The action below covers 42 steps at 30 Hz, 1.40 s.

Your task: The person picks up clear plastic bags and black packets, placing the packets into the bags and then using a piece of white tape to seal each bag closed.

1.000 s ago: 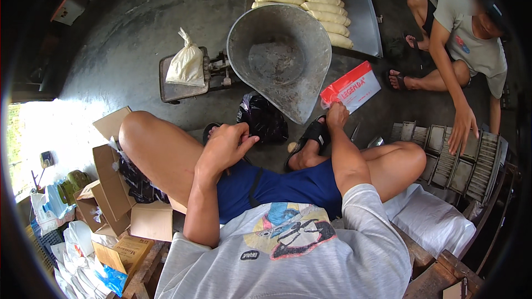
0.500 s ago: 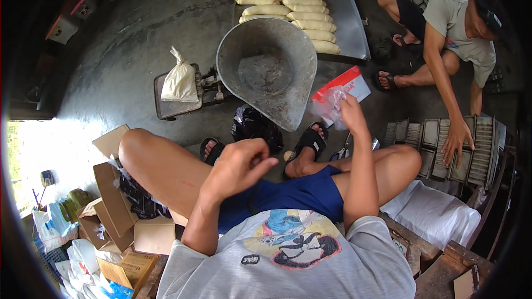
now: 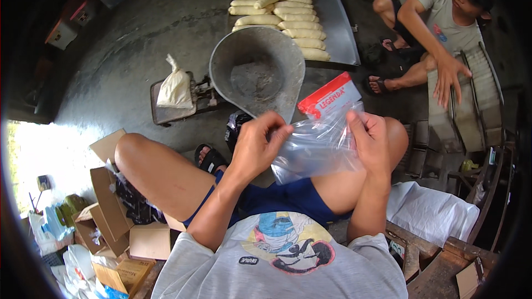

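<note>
**Clear plastic bag held open-handed above the knees**

Clear plastic makes up the bag (image 3: 318,144), which both hands hold up in front of the seated person, above the lap and between the raised knees. Its red header strip (image 3: 327,95) is at the far upper end and its crumpled bottom hangs toward the blue shorts (image 3: 288,199), so the long axis runs from the lap up and away, leaning a little to the right. The left hand (image 3: 257,147) pinches the bag's left edge with thumb and fingertips pressed together on the film. The right hand (image 3: 371,144) grips the right edge the same way, fingers closed on the plastic.

Just beyond the bag sits a grey metal scoop pan (image 3: 257,72) on a scale (image 3: 172,111), with a small tied white bag (image 3: 174,86) on the platform. Farther off, a metal tray (image 3: 332,27) carries rows of pale filled packets (image 3: 280,14). At the far right another person (image 3: 443,16) crouches with a hand on ridged grey racks (image 3: 471,99). Open cardboard boxes (image 3: 116,210) crowd the left side, and white cloth (image 3: 432,216) over a wooden bench (image 3: 432,254) closes the right. The concrete floor (image 3: 127,39) to the upper left offers the most open room.
</note>
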Each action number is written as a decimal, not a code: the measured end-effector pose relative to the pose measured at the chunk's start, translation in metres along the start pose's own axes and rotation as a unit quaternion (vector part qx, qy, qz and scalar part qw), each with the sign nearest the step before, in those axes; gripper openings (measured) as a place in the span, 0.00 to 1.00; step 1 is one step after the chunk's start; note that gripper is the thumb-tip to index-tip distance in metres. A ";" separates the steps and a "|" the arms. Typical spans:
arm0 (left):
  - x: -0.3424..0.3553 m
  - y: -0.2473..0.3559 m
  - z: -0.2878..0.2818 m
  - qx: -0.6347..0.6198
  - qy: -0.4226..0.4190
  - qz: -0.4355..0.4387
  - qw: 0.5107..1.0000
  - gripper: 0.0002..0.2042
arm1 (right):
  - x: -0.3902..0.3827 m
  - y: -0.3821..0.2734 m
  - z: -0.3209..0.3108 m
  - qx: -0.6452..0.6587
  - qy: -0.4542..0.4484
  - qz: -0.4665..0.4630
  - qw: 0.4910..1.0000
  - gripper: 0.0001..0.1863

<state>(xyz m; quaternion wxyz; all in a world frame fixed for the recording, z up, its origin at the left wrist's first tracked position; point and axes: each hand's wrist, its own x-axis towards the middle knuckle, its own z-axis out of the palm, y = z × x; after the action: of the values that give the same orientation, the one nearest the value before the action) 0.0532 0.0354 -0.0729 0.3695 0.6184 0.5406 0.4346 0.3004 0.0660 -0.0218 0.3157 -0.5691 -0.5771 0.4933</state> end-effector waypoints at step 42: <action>-0.045 0.015 -0.064 -0.592 0.088 -0.260 0.758 0.08 | 0.010 0.007 0.126 0.306 -0.091 0.035 0.947 0.04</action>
<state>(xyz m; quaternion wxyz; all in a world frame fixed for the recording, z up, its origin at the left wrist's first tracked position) -0.0031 -0.0123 -0.0429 0.7118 0.0714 0.3459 0.6071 0.1847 0.0486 -0.0699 0.4038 -0.4175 -0.4041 0.7066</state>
